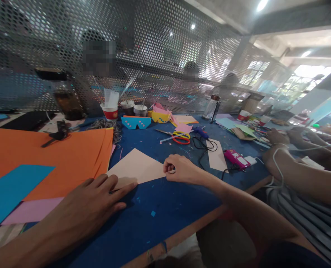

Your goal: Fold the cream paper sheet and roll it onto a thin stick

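A pale peach sheet of paper (pixel 137 167), folded or cut to a triangle-like shape, lies on the blue table in front of me. My left hand (pixel 104 191) rests on its lower left edge, fingers stretched out and the index finger along the near edge. At the paper's right corner, my right hand (pixel 180 168) pinches the tip between thumb and curled fingers. Beyond the paper lie scissors (pixel 180 137) with red and yellow handles. A small blue paper scrap (pixel 153 213) sits near the table's front edge.
Orange sheets (pixel 78 149) and a blue sheet (pixel 17 190) are on the left. Paper masks (pixel 136 122) and cups (pixel 109 111) stand at the back. To the right are a blue glue gun (pixel 201 132), its cord, and a magenta box (pixel 237 159). A co-worker's arm (pixel 296 173) reaches in at right.
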Available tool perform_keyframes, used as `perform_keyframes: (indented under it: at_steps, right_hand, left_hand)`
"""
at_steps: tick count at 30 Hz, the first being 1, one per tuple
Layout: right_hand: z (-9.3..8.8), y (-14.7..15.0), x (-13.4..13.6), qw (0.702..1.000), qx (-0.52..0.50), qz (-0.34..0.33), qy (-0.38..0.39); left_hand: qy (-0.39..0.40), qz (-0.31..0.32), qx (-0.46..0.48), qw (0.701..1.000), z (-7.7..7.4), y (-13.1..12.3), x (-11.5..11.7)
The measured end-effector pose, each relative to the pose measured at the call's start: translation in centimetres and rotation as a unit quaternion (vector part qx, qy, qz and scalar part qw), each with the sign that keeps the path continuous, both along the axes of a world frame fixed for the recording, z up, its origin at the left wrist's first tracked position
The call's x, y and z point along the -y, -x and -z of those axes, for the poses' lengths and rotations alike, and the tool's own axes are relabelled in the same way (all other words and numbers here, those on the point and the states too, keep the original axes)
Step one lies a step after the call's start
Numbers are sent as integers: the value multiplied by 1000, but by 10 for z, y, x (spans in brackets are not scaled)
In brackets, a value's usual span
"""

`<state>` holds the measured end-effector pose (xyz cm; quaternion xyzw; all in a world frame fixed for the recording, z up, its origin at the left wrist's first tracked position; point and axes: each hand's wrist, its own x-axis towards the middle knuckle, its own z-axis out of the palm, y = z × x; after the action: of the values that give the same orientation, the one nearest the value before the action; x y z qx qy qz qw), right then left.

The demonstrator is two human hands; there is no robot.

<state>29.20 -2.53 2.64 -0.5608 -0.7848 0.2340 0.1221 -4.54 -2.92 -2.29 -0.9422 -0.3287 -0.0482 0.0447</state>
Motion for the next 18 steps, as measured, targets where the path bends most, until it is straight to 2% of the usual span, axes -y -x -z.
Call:
perform_keyframes:
  at_steps: [12,18]
  right_hand:
    - [12,-26,3,999,-35,0,-22]
    - [10,-33,4,999,-42,-18,-24]
  left_hand:
    - [9,20,28,999,-5,3,-2]
    - [-15,32,29,999,1,6,-5]
